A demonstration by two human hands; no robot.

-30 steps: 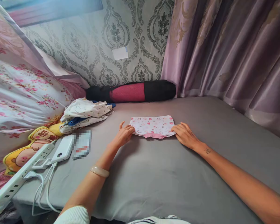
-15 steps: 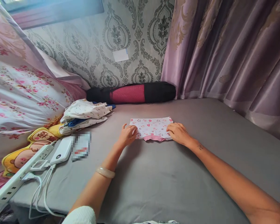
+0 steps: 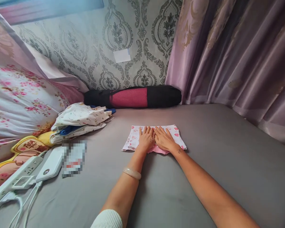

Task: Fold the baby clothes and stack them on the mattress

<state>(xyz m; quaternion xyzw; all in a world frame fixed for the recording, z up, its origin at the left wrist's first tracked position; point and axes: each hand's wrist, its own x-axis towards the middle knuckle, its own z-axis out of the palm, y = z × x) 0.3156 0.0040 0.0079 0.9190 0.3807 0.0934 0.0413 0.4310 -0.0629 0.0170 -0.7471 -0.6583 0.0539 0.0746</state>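
Note:
A folded white garment (image 3: 179, 142) with pink and red prints and a pink edge at the front lies flat on the grey sheet (image 3: 211, 152). My left hand (image 3: 146, 138) rests palm down on its middle, fingers stretched toward the wall. Right beside it, my right hand (image 3: 163, 138) is also flat on the cloth, fingers spread. The two hands nearly meet and cover the garment's centre. A pale bangle (image 3: 132, 173) circles my left wrist.
A heap of printed clothes (image 3: 82, 118) lies to the left. Nearer are a white power bank (image 3: 51, 163), a blurred packet (image 3: 74, 158), and a power strip (image 3: 16, 180) with cables. A black and red long bag (image 3: 130, 97) lies along the wall; curtains (image 3: 218, 57) hang at right.
Both hands have moved inward from the garment's left and right sides to its middle and now lie flat. Its lower corners spread wider. The view has shifted slightly.

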